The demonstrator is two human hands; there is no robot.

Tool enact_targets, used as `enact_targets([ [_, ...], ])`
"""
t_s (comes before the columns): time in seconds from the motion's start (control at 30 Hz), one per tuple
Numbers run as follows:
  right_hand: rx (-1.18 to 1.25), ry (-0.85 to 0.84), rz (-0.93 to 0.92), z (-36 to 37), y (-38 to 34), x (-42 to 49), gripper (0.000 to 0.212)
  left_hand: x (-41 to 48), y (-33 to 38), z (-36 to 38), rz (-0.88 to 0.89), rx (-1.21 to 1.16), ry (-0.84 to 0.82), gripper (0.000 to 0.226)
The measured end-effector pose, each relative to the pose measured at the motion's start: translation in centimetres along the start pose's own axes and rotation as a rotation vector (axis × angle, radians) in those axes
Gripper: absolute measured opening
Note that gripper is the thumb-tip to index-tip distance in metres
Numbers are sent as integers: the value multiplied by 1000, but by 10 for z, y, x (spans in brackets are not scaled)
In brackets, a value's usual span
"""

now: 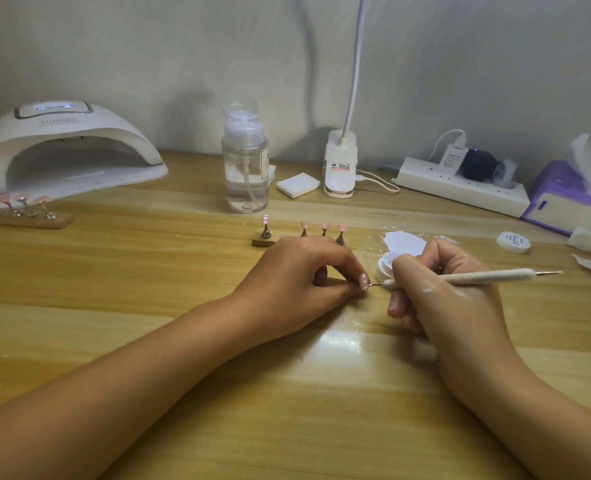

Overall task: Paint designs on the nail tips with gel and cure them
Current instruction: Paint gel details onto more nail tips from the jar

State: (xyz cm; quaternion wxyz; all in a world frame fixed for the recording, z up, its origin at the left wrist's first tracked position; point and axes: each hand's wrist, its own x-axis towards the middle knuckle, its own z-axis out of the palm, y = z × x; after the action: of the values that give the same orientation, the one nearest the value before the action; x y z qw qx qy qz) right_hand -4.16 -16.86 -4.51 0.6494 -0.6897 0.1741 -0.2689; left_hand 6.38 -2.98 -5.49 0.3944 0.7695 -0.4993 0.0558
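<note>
Nail tip [364, 281], pink with white dots, is pinched in my left hand [297, 282], low over the worktop [148, 271]. My right hand [439, 296] grips a white dotting pen [477, 276], its fine point touching the tip. A white gel pot [384, 266] sits just behind my right fingers. Four more pink tips [325, 227] stand on a holder [262, 241] behind my left hand; the curing lamp [62, 150] is far left.

Cannot see most of the gel pot [384, 268] behind the right hand [449, 289], nor read the curing lamp's [62, 154] blurred lettering.
</note>
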Motion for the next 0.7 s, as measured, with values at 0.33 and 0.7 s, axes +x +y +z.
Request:
enact_targets([
  [0.33, 180, 67, -200, -5, -10, -7, 28, -2, 1, 1, -22, -9, 43, 9],
  [0.7, 194, 91, -143, -10, -8, -4, 47, 12, -28, -58, -256, -239, 387, 11],
])
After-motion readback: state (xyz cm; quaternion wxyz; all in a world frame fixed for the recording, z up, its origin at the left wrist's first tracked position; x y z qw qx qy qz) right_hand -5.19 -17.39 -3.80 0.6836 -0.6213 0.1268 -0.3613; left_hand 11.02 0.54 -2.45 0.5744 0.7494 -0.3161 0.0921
